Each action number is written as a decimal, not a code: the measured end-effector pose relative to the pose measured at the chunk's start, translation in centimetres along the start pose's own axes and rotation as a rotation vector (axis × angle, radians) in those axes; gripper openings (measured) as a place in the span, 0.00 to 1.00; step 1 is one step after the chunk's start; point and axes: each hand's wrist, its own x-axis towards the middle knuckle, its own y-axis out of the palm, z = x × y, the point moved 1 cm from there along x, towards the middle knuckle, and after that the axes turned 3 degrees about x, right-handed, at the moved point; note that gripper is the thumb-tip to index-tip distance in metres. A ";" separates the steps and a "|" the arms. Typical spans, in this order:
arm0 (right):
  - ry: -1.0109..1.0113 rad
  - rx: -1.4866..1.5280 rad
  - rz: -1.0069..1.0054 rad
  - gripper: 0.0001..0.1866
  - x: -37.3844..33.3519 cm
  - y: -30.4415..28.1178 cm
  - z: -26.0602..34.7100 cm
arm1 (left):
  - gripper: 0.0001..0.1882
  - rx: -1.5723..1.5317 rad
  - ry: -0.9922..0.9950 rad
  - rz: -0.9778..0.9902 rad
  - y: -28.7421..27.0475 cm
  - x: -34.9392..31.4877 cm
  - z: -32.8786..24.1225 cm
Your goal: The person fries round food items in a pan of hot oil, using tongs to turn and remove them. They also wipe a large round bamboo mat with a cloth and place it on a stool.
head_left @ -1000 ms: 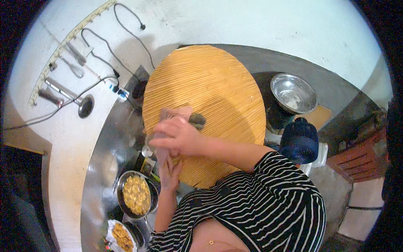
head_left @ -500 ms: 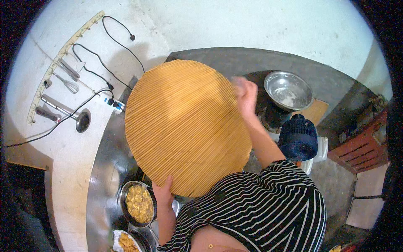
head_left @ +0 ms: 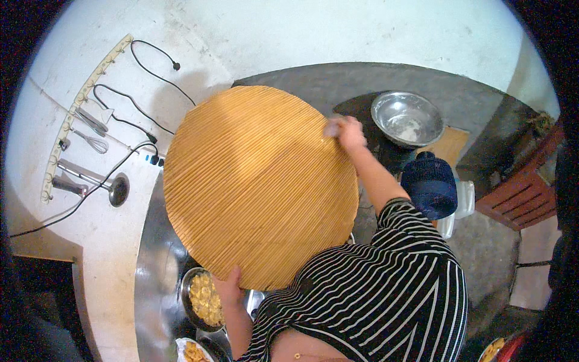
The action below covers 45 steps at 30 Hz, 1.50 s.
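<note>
Left fingers (head_left: pixel 234 277) gripped the slatted board (head_left: pixel 259 187), tips hidden, part-covered pan (head_left: pixel 186 298) beside them; right fingers (head_left: pixel 351 125) curled round some pale blurry thing (head_left: pixel 332 128).

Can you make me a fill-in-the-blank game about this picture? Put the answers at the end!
1. The person's bare left hand grips a yellow-brown slatted board whose shape is ____, not square.
2. In the picture, the person's bare right hand is at the board's upper-____ edge.
3. The silver wire whisk hangs against a white ____.
4. The person's black shirt is patterned with white ____.

Missing words: round; right; wall; stripes.
</note>
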 end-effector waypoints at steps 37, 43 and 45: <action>-0.005 0.032 -0.182 0.25 -3.9 -5.8 -2.7 | 0.35 -0.077 -0.030 -0.073 -0.3 -1.2 -0.4; -0.332 0.256 0.105 0.25 -10.5 -4.7 7.1 | 0.37 -0.059 -0.055 -0.017 0.5 -1.2 -0.4; -0.262 0.403 0.200 0.17 -9.5 -4.2 6.6 | 0.38 -0.056 -0.055 0.002 0.2 -1.1 -0.4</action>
